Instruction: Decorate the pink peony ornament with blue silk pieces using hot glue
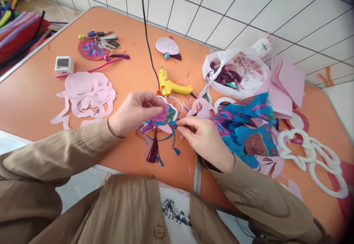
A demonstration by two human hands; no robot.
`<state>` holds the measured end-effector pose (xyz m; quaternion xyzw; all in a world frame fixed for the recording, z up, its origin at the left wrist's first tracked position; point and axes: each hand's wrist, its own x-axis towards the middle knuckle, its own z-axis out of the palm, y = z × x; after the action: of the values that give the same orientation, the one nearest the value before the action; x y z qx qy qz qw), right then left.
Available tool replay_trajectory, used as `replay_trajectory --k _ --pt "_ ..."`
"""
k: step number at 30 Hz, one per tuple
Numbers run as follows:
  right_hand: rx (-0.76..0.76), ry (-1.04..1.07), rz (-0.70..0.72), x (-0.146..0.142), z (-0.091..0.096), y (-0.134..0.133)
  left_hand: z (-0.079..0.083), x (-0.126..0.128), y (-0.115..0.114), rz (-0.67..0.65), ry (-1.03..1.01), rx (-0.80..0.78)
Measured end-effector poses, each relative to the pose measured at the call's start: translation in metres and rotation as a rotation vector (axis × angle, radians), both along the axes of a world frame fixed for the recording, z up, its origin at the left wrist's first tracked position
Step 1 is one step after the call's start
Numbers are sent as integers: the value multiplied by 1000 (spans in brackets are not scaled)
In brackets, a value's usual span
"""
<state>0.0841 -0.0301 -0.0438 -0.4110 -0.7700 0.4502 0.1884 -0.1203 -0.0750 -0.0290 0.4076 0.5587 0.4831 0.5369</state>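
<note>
Head view: left hand and right hand pinching, fingers clamped, the floral fan piece just below the yellow glue gun. Risking, probably, tearing thin trim or snagging the hanging tassel by tugging too hard.

A craft workroom; orange table with paper cut-outs, glue gun, felt stacks; tiled floor
</note>
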Motion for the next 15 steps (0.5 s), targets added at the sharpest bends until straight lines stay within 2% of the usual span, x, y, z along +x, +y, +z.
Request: replay_trajectory --k 2,4,7,11,15 --pt "44 -45 14 1 -2 0 2 -5 3 -115 276 47" --pt "22 -54 14 0 -3 -1 0 -7 3 -213 533 99" --pt "3 -72 14 -1 -3 -2 -7 -5 0 -295 793 152" --pt "-13 -83 38 -4 -2 -2 -13 -1 -3 -359 977 203" --pt "41 -121 43 -7 -3 -1 -11 4 -3 -426 1026 198"
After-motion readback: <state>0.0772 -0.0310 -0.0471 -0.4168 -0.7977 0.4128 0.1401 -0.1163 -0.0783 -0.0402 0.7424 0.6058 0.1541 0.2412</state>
